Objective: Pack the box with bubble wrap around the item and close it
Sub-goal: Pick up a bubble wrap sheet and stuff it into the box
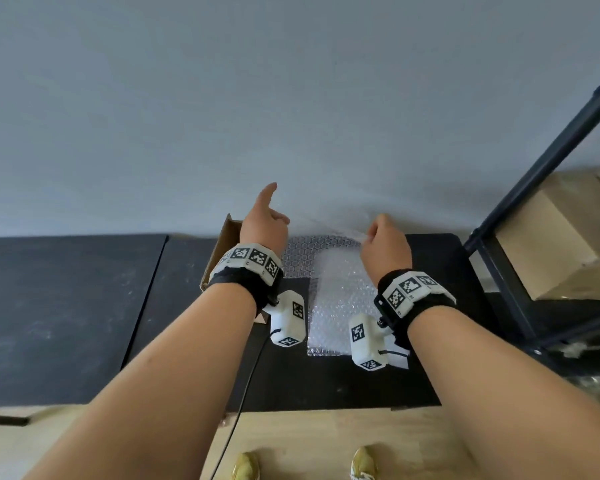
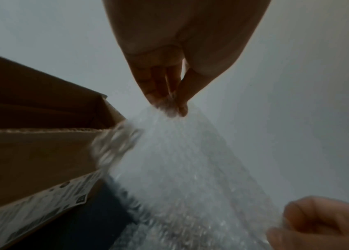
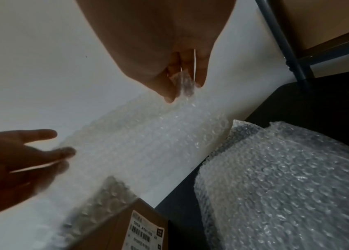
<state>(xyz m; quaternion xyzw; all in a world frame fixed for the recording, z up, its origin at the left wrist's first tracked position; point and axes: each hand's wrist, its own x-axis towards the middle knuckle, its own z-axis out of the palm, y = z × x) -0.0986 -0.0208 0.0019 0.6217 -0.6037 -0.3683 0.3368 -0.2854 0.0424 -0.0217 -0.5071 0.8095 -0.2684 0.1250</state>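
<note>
Holding a bubble wrap sheet (image 3: 139, 135) up between our two hands, we have it stretched in the air above the far edge of the tabletop (image 1: 326, 382), with the wall (image 1: 291, 98) behind it. Our left hand (image 1: 264, 225) pinches one upper corner between thumb and fingers (image 2: 158, 94), the index finger sticking out straight; our right hand (image 1: 386, 245) pinches the other corner, fingers (image 3: 169, 91) curled round the film. The sheet's lower edge trails over the rim of the cardboard box (image 2: 30, 152), which stands open just to the left, under our left wrist, a printed label (image 3: 145, 235) on its side. We cannot see inside the box, so we cannot tell whether the item is already in it.

More bubble wrap (image 1: 340, 299) lies flat on the tabletop between our wrists, and a bulkier wad (image 3: 287, 186) sits close by on the right. A dark metal rack (image 1: 534, 188) with cardboard cartons (image 1: 561, 237) stands at the right.

We judge we are at the stage of carrying this sheet to the box. The film is thin and slippery, and each grip is only a corner pinch, so a tug could pull it free on one side and let it flop. The trailing edge could also snag on the box rim or a flap and drag the light box sideways, or bunch up unevenly so the flaps will not close flat.
</note>
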